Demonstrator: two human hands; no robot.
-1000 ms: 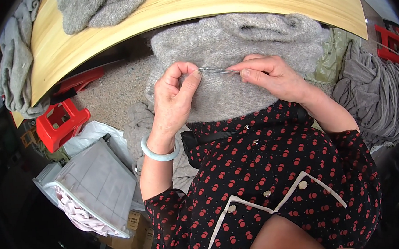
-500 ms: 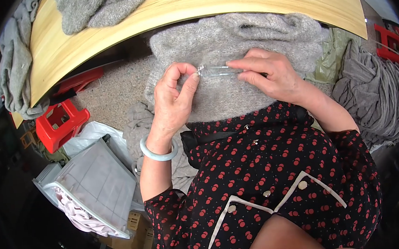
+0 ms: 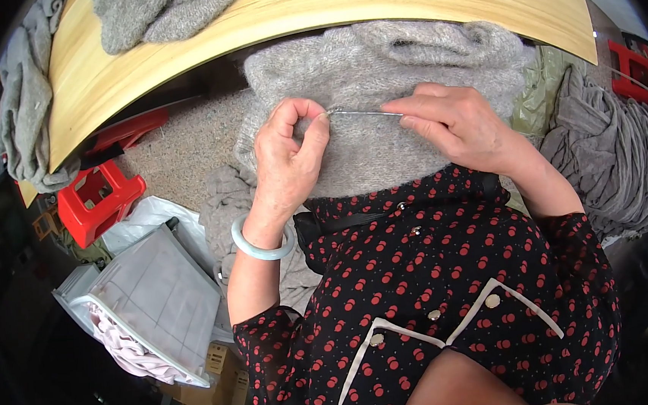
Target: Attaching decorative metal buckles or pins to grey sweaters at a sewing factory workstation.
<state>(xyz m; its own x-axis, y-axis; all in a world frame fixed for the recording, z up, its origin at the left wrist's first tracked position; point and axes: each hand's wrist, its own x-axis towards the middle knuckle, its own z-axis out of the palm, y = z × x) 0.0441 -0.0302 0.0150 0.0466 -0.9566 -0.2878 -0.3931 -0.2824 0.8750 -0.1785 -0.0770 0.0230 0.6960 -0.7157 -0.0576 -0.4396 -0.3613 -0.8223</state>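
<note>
My left hand (image 3: 290,146) is closed in a pinch at the far end of a slim metal tool (image 3: 366,112); something tiny between thumb and forefinger is mostly hidden. The tool lies nearly level, looking like one thin rod from this angle. My right hand (image 3: 454,120) grips its other end between thumb and fingers, with the handle hidden in the palm. Under both hands a fuzzy grey knitted garment (image 3: 381,152) spreads across my lap up to the table edge, its far part folded over. A pale bangle (image 3: 261,251) circles my left wrist.
The wood-grain table (image 3: 339,3) curves ahead, with grey knitwear (image 3: 172,16) on it. At left stand a red stool (image 3: 102,201) and a tilted plastic bin (image 3: 152,292) with pale fabric. A heap of grey knits (image 3: 601,150) and a greenish plastic bag (image 3: 540,90) lie at right.
The tool has turned: its two parallel prongs showed before, now it appears as a single line. My right hand has shifted slightly right, and both hands have tilted a little.
</note>
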